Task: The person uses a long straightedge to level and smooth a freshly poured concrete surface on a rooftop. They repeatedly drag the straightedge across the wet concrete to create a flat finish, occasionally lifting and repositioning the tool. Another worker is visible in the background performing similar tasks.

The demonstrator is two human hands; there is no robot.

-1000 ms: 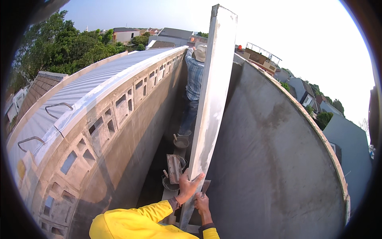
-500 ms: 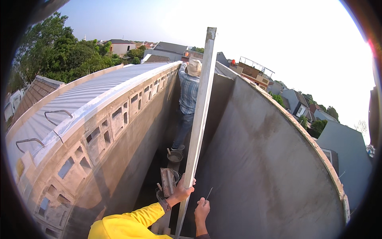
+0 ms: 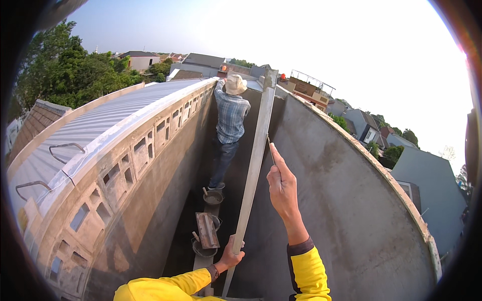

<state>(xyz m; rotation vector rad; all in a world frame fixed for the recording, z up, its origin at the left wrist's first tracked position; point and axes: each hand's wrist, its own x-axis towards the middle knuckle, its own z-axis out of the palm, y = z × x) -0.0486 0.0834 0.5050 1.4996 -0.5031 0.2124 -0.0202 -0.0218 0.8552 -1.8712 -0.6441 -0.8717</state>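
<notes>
A long, pale straightedge bar [image 3: 255, 160] stands tilted in front of me, its top end crusted with grey mortar. My left hand [image 3: 231, 254] is wrapped round its lower part. In my right hand [image 3: 284, 186] is a thin metal scraping tool [image 3: 272, 154], seen nearly edge-on, so its exact kind is unclear. The forefinger lies stretched along it. The tool's tip is at the bar's right edge, about halfway up; whether it touches I cannot tell.
A person [image 3: 231, 118] in a plaid shirt and hat stands farther along the narrow gap. Below are a mortar bucket [image 3: 213, 197], another bucket [image 3: 205, 249] and a wooden float [image 3: 207, 230]. A vent-block wall [image 3: 155, 175] rises left, a plastered wall [image 3: 346, 210] right.
My right hand has risen from low beside the bar, bringing the tool to its right edge. The bar's top has dropped slightly lower in view. The other person appears farther left.
</notes>
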